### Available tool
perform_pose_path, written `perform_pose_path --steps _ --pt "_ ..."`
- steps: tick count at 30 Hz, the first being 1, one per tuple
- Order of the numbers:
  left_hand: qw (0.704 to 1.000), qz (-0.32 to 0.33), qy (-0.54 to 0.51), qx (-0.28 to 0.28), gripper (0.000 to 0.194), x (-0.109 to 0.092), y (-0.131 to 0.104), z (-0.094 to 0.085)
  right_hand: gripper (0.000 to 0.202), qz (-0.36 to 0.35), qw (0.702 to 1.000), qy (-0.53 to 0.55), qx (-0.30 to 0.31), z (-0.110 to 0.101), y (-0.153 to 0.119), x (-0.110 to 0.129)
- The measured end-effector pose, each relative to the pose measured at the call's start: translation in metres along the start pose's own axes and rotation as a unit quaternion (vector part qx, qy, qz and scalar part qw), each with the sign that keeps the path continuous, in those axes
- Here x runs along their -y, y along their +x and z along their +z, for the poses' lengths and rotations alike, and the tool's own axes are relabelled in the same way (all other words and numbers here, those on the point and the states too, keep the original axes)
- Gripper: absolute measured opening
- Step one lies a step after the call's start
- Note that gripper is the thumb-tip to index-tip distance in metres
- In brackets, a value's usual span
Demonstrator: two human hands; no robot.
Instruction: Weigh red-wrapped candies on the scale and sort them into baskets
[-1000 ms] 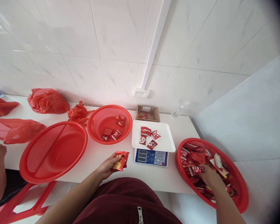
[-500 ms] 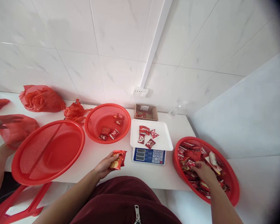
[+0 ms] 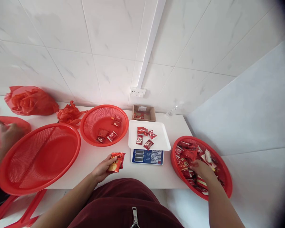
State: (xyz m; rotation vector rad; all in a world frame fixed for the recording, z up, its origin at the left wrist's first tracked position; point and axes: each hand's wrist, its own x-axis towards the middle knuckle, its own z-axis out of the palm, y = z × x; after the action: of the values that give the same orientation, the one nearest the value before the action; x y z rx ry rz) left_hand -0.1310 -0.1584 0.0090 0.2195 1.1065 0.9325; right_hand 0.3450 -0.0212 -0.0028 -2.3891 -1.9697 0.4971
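My left hand (image 3: pixel 104 168) is closed around a few small red and orange snack packets (image 3: pixel 114 164), held above the table's front edge. Over at the right, my right hand (image 3: pixel 202 170) reaches into a red plastic basket (image 3: pixel 228 186) heaped with wrapped snacks (image 3: pixel 187 154). Its fingertips are bent together among the wrappers; what they grip, if anything, is hidden. Between my hands stands a digital scale (image 3: pixel 147 156) with a white tray (image 3: pixel 163 139). Several small red packets (image 3: pixel 148 144) lie apart on that tray.
A red basket (image 3: pixel 85 126) with several packets stands left of the scale, and a larger red basket (image 3: pixel 72 152) is further left. Behind the scale are a cardboard box (image 3: pixel 152 116) and a clear bottle (image 3: pixel 172 111). Red bags (image 3: pixel 32 101) and another person's hand (image 3: pixel 10 136) appear at left.
The view has shifted, so most things appear slightly further left. My right hand has turned a little within the snack heap. The other person's hand at left has moved over the red bag.
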Motion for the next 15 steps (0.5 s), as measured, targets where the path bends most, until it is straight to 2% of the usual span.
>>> perform_pose_path --steps 3,6,9,11,13,15 --pt "1.0 0.002 0.003 0.01 0.043 -0.001 -0.002 0.003 0.025 -0.009 0.992 0.127 0.011 -0.012 -0.002 0.038" --pt "1.0 0.0 0.005 0.01 0.044 -0.001 -0.002 0.003 0.03 -0.06 0.969 0.239 0.033 -0.009 -0.004 0.092" --pt "1.0 0.003 0.003 0.009 0.045 0.001 0.0 0.001 0.025 -0.083 0.939 0.321 0.09 0.014 0.0 0.145" --pt "1.0 0.005 -0.001 0.008 0.046 0.003 0.001 -0.002 0.02 -0.065 0.91 0.391 0.12 0.032 0.005 0.173" --pt "1.0 0.006 -0.006 0.004 0.047 0.004 0.002 -0.005 0.026 -0.058 0.876 0.459 0.136 0.047 0.01 0.193" --pt "1.0 0.009 -0.011 -0.003 0.047 0.005 0.001 -0.008 0.036 -0.072 0.867 0.477 0.126 0.056 0.015 0.203"
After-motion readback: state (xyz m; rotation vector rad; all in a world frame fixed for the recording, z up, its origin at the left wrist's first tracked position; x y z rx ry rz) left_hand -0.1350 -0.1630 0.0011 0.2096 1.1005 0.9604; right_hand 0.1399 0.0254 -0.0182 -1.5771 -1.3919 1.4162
